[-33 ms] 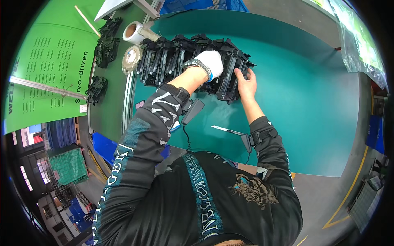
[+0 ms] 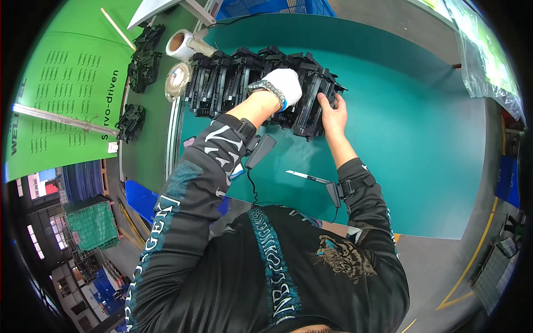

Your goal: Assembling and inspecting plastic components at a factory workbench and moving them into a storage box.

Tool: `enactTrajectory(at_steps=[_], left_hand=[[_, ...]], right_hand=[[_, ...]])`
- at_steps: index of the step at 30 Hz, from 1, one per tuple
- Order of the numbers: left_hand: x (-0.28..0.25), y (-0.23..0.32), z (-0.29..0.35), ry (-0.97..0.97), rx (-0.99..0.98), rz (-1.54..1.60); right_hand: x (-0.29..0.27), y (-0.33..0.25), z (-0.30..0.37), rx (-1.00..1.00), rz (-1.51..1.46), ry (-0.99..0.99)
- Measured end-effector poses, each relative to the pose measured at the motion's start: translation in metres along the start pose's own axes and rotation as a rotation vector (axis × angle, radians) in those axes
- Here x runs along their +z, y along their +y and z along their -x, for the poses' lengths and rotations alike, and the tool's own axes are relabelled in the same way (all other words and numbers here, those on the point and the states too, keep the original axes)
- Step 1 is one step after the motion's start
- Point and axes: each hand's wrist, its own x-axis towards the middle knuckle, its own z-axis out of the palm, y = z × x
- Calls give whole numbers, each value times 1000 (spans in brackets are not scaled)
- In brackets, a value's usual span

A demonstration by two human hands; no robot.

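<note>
Several black plastic frames (image 2: 219, 83) stand side by side in a row on the green table (image 2: 411, 139). At the right end of the row, one black plastic frame (image 2: 310, 105) leans slightly, with a hand on each side of it. My left hand (image 2: 286, 87), in a white glove, reaches down at its left side; the fingers curl out of sight between this frame and its neighbour. My bare right hand (image 2: 335, 115) grips its right edge, thumb on the near face and fingers along the side.
A utility knife (image 2: 307, 176) lies on the table between my forearms. Left of the row are a tape roll (image 2: 177, 81) and a roll of film (image 2: 179, 44). More black parts (image 2: 143, 69) rest on the strip beyond. A blue crate (image 2: 277, 6) stands at the far edge.
</note>
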Motion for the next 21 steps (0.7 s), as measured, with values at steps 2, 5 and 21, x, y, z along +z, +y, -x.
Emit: enactTrajectory(at_steps=[2, 5, 21], left_hand=[[-1, 0, 0, -5, 22, -27], [-4, 3, -1, -18, 65, -84], [-5, -8, 26, 7, 28, 7]], right_hand=[[-1, -1, -1, -1, 33, 9], [-5, -1, -5, 2, 95, 26], [-21, 23, -16, 40, -21, -156]])
